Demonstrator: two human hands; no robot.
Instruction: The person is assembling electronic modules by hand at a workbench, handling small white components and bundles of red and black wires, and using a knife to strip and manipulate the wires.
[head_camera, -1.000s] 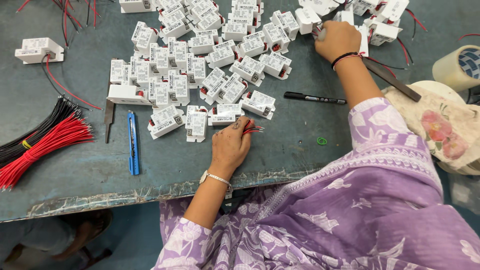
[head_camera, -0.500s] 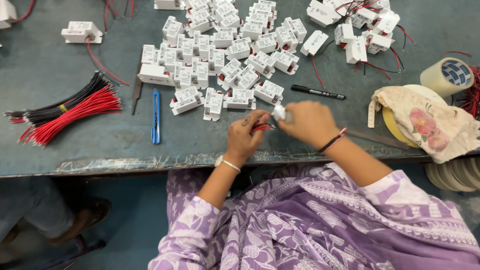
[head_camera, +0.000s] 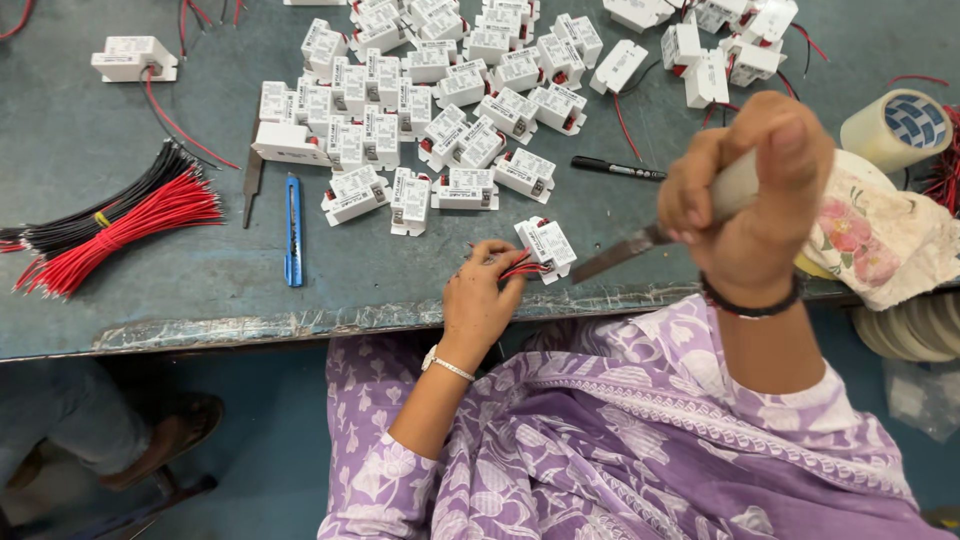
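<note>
White modules (head_camera: 440, 110), red wires (head_camera: 125, 230), a blue cutter (head_camera: 293, 230), grey-green table (head_camera: 80, 140), purple floral sleeve (head_camera: 620, 440).

Blue utility knife (head_camera: 293, 231) (beside red wire bundle (head_camera: 128, 231))

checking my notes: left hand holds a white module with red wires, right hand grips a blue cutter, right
Not quite. In the head view the right hand grips a pale-handled blade tool; the blue cutter lies untouched on the table. The left hand does hold the white module with red wires.
</note>
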